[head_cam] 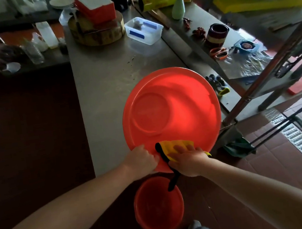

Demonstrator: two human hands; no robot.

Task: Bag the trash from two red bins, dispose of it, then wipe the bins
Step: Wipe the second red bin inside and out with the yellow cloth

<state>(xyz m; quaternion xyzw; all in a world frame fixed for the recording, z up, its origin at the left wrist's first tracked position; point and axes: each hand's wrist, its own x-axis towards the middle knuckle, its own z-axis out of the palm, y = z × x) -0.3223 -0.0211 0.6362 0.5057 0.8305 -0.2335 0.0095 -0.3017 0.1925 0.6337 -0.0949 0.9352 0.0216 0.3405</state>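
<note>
Head view: the big red bin point(170, 107), tipped toward the person at the tabletop point(106, 81) edge, looks light, stiff and slick, best held by its rim; the left hand point(143, 160) grips that rim, the right hand point(187, 159) presses a yellow cloth point(172, 146) flat inside; the second red bin point(158, 210) stands on the floor below

Dim, soft-focus wide-angle view; daylight from upper right, blown-out glare there, edges bowed and dark.

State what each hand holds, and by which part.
The left hand grips the tilted red bin by its near rim. The right hand presses a yellow cloth flat against the bin's inside.
</note>
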